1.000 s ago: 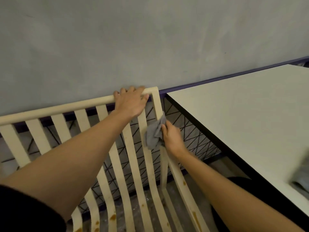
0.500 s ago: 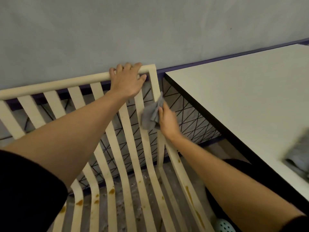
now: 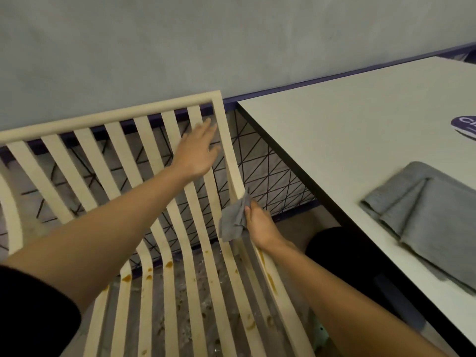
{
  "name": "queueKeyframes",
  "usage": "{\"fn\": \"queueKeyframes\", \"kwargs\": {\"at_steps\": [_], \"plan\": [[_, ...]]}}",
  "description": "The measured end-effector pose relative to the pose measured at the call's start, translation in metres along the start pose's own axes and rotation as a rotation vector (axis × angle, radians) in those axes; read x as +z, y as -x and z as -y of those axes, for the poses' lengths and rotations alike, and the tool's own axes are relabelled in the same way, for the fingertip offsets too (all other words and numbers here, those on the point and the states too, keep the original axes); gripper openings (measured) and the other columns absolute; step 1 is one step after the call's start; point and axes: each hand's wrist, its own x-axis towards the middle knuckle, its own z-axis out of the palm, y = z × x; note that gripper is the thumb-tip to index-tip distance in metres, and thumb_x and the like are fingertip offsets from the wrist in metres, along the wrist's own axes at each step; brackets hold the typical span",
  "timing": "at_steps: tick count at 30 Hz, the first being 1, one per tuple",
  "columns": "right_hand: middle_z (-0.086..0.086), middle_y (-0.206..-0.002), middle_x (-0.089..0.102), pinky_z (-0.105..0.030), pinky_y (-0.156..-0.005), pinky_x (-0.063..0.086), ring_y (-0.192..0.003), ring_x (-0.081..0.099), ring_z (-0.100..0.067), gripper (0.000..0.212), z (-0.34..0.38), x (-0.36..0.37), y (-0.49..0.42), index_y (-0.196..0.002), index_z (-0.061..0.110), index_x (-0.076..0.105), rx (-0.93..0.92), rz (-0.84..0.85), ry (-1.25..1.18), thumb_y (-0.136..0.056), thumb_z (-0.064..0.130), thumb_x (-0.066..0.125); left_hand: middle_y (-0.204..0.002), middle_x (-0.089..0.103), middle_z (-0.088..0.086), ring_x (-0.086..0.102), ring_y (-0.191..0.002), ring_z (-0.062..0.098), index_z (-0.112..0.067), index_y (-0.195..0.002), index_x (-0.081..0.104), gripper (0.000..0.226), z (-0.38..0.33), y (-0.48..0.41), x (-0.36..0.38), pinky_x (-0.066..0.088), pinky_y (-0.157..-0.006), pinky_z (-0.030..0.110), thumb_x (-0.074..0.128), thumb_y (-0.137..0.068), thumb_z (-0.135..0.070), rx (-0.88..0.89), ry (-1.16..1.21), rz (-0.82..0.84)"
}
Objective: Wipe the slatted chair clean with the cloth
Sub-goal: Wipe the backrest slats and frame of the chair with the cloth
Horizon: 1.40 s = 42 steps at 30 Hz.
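Chair: slatted chair (image 3: 159,202), cream, backrest toward the grey wall (image 3: 180,47), its right side just beside the left edge of the white table (image 3: 347,130). Slats curve from back into seat.
Cloth: small grey cloth (image 3: 233,220), bunched, pressed against the right side rail where back bends into seat.
Right hand: right hand (image 3: 260,225) closed around the cloth, thumb and fingers pinching the wad onto the rail.
Left hand: left hand (image 3: 197,150) spread flat, fingers extended, holding nothing; it lies over the upper right slats just below the top rail. Contact with the slats looks likely but I cannot confirm it.
Dirt: orange-brown stains (image 3: 168,264) on the seat slats and along the right rail near the front. Not yet wiped, by the look of them.
Handling, cloth: soft, light, limp. Judged best held wadded in the palm so a thick pad meets the rail; loose corners may snag between slats.
Handling, chair: stiff frame, likely light enough to shift under pressure. Steady it at the top rail or a side rail, not a thin slat.
Spare: larger folded grey cloth (image 3: 427,220) on the table, toward its right edge, untouched.
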Motion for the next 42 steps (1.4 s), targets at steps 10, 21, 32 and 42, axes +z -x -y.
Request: {"fn": "queueKeyframes", "kwargs": {"at_steps": [10, 21, 32, 42], "plan": [[-0.002, -0.112, 0.057, -0.019, -0.077, 0.039, -0.094, 0.051, -0.011, 0.03, -0.012, -0.008, 0.063, -0.127, 0.023, 0.049, 0.052, 0.045, 0.019, -0.106, 0.031, 0.029, -0.159, 0.024, -0.011, 0.015, -0.148, 0.009, -0.027, -0.151, 0.031, 0.05, -0.042, 0.146, 0.085, 0.015, -0.121, 0.038, 0.026, -0.104, -0.043, 0.099, 0.313, 0.321], [0.0, -0.116, 0.057, -0.018, -0.083, 0.039, -0.104, 0.054, -0.012, 0.036, -0.029, -0.014, 0.122, -0.133, 0.019, 0.045, 0.049, 0.033, 0.127, -0.105, 0.035, 0.028, -0.161, 0.007, -0.016, 0.007, -0.149, 0.01, -0.031, -0.151, 0.027, 0.056, -0.07, 0.169, 0.08, 0.008, -0.12, 0.051, 0.016, -0.101, -0.054, 0.008, 0.203, 0.508], [0.006, -0.123, 0.06, -0.024, -0.099, 0.046, -0.114, 0.057, -0.003, 0.04, -0.043, -0.022, 0.189, -0.136, 0.025, 0.043, 0.013, 0.078, 0.079, -0.104, 0.042, 0.027, -0.161, 0.004, -0.019, 0.007, -0.149, 0.009, -0.034, -0.152, 0.023, 0.057, -0.085, 0.188, 0.088, 0.011, -0.119, 0.054, 0.014, -0.1, -0.056, -0.039, 0.22, 0.488], [0.014, -0.116, 0.058, -0.001, -0.078, 0.042, -0.103, 0.055, 0.015, 0.048, -0.055, -0.021, 0.243, -0.148, 0.033, 0.027, -0.015, -0.007, 0.096, -0.101, 0.042, 0.025, -0.159, 0.011, -0.021, 0.017, -0.147, 0.011, -0.037, -0.152, 0.022, 0.061, -0.089, 0.193, 0.081, 0.018, -0.119, 0.048, 0.013, -0.098, -0.062, -0.131, 0.362, 0.466]]}}
